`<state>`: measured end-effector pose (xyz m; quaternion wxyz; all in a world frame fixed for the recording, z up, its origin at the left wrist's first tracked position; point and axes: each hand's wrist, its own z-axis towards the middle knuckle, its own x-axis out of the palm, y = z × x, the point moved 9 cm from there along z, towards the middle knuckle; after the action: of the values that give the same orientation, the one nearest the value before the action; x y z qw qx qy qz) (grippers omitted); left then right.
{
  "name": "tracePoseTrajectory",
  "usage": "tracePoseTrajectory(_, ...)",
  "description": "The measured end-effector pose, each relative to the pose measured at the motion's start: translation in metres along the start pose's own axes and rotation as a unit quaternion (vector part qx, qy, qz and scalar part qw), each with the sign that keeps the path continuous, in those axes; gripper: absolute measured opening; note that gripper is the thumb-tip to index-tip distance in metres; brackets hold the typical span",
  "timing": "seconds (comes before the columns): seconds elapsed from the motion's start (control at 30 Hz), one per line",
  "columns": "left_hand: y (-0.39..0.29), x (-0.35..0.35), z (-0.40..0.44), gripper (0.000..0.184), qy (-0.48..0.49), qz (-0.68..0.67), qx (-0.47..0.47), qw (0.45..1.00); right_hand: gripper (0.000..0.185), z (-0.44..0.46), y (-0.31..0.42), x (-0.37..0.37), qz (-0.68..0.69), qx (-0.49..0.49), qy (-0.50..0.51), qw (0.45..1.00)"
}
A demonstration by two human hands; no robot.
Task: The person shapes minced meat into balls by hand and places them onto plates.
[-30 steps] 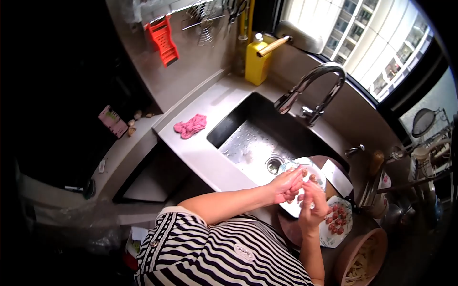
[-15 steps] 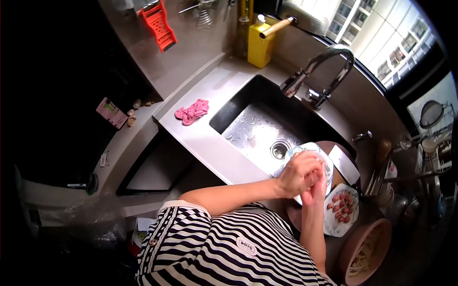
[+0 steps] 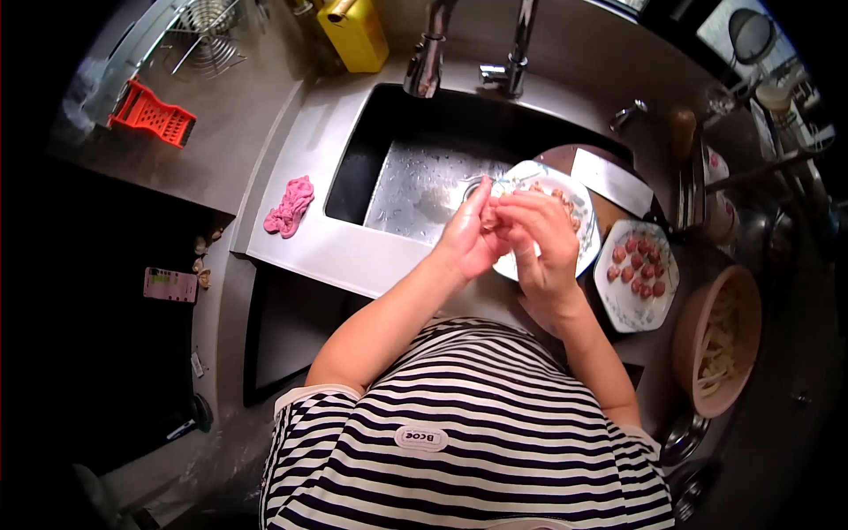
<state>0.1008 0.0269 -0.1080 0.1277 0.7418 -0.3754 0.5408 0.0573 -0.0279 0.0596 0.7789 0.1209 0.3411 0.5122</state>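
Observation:
My left hand [image 3: 473, 234] is curled with its palm turned up, its thumb raised. Over it lies my right hand [image 3: 549, 243], fingers bent and pressed against the left palm and fingers. Whatever lies between the two hands is hidden. Both are above the near left part of a white plate [image 3: 586, 249], which holds several small brownish-pink pieces, partly covered by the right hand. To the right, a second white patterned plate [image 3: 632, 311] carries several small round reddish meatballs [image 3: 638, 258].
A cleaver [image 3: 611, 181] lies on a round board [image 3: 565, 157] behind the plates. The sink [image 3: 415, 190] with its faucet [image 3: 426, 66] is ahead. A pink cloth [image 3: 290, 208] sits on the left counter. At right stands a pink bowl [image 3: 698, 340] of pale strips.
My view has turned, so the sink and plates appear further up and left. My hands have shifted from stacked and clasped to side by side, exposing the pieces on the nearer plate.

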Motion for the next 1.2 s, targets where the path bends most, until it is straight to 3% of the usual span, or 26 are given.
tracePoseTrajectory(0.03,-0.01,0.02,-0.017,0.049,0.066,0.022,-0.012,0.997,0.026,-0.009,-0.019,-0.002,0.067,0.079,-0.024,0.994)
tracePoseTrajectory(0.07,-0.016,0.025,-0.024,0.056,-0.045,0.049,0.028,0.997,0.028,-0.018,-0.035,-0.003,0.136,0.151,-0.049,0.978)
tracePoseTrajectory(0.13,-0.026,0.03,-0.029,0.056,-0.015,0.097,0.062,0.993,0.041,-0.041,-0.061,0.01,0.326,0.333,-0.104,0.879)
tracePoseTrajectory(0.27,-0.037,0.049,-0.037,0.058,-0.024,0.265,0.169,0.949,0.046,-0.078,-0.085,0.04,0.444,0.49,-0.137,0.738)
tracePoseTrajectory(0.37,-0.036,0.071,-0.044,0.066,0.001,0.492,0.243,0.836,0.049,-0.089,-0.09,0.064,0.56,0.529,-0.143,0.621)
tracePoseTrajectory(0.47,-0.03,0.097,-0.053,0.086,0.047,0.693,0.336,0.636,0.052,-0.095,-0.091,0.074,0.612,0.554,-0.152,0.543)
tracePoseTrajectory(0.53,-0.029,0.103,-0.054,0.089,0.084,0.692,0.31,0.646,0.051,-0.094,-0.091,0.077,0.633,0.567,-0.172,0.499)
tracePoseTrajectory(0.63,-0.054,0.087,-0.05,0.085,0.022,0.615,0.34,0.711,0.048,-0.104,-0.097,0.081,0.63,0.587,-0.151,0.486)
tracePoseTrajectory(0.73,-0.058,0.067,-0.041,0.068,0.019,0.449,0.269,0.852,0.044,-0.097,-0.097,0.07,0.613,0.586,-0.176,0.499)
tracePoseTrajectory(0.87,-0.054,0.031,-0.031,0.048,-0.043,0.352,0.197,0.914,0.036,-0.078,-0.095,0.055,0.628,0.512,-0.148,0.567)
tracePoseTrajectory(0.97,-0.038,0.016,-0.025,0.034,-0.024,0.262,0.12,0.957,0.045,-0.069,-0.095,0.045,0.598,0.486,-0.163,0.617)
tracePoseTrajectory(1.07,-0.027,0.017,-0.028,0.016,-0.089,0.203,0.1,0.97,0.052,-0.057,-0.092,0.034,0.565,0.457,-0.179,0.663)
tracePoseTrajectory(1.2,-0.026,0.005,-0.02,0.009,0.058,0.149,0.061,0.985,0.051,-0.05,-0.094,0.026,0.542,0.421,-0.181,0.704)
